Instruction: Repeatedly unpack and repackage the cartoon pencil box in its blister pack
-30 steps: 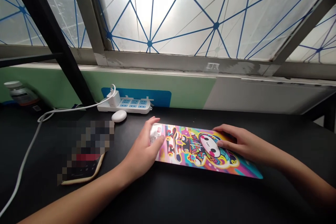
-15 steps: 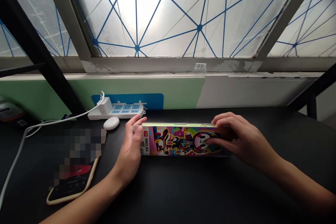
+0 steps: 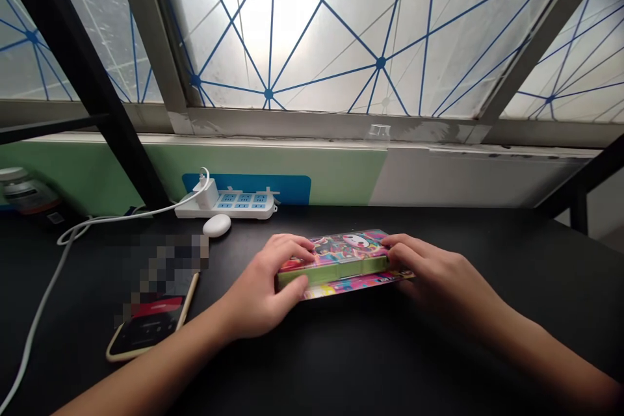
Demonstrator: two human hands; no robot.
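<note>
A colourful pencil box with cartoon print and a light green side is between my two hands on the black desk. It lies flatter now, with a printed face up and the green side towards me. A bright printed edge sticks out below the green side. My left hand grips the box's left end, fingers on top and thumb against the green side. My right hand grips the right end, fingers on the top corner; its thumb is partly hidden at the lower edge.
On the left lies a phone in a pale case, partly blurred out. Behind it are a small white oval case, a white power strip with a plugged-in cable, and a dark bottle. Black frame legs flank the desk by the window.
The pencil box has turned from its front print facing me to lying flatter, green side forward. My left hand has moved right, its fingers now over the top. The view has shifted slightly.
</note>
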